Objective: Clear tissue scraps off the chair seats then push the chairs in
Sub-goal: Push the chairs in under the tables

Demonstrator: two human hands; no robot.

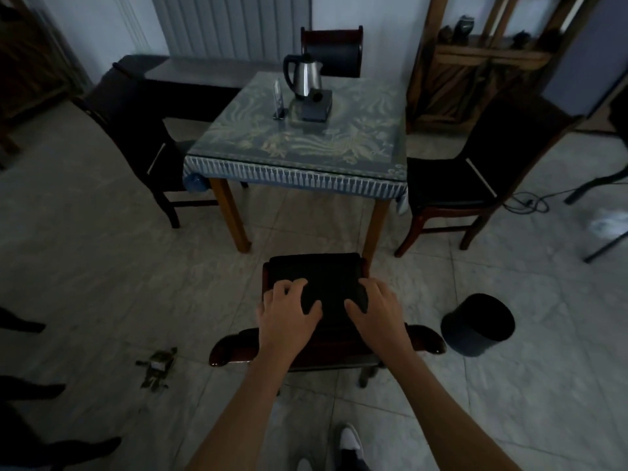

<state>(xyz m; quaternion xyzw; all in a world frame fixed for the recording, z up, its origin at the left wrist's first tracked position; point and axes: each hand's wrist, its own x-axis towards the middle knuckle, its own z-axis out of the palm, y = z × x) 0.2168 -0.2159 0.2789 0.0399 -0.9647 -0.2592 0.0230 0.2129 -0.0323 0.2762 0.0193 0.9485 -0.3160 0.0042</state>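
A dark wooden chair with a black padded seat stands right in front of me, facing the table. The chair's front edge is level with the table's near legs. My left hand and my right hand both grip the black padded backrest from behind, fingers curled over its front and thumbs toward the middle. I see no tissue scrap on this seat. The left chair and the right chair stand at the table's sides with dark seats. A far chair is tucked in behind the table.
A steel kettle on a dark base sits on the patterned tablecloth. A black waste bin stands on the tiles right of my chair. Crumpled debris lies on the floor at left, something white at far right beside cables.
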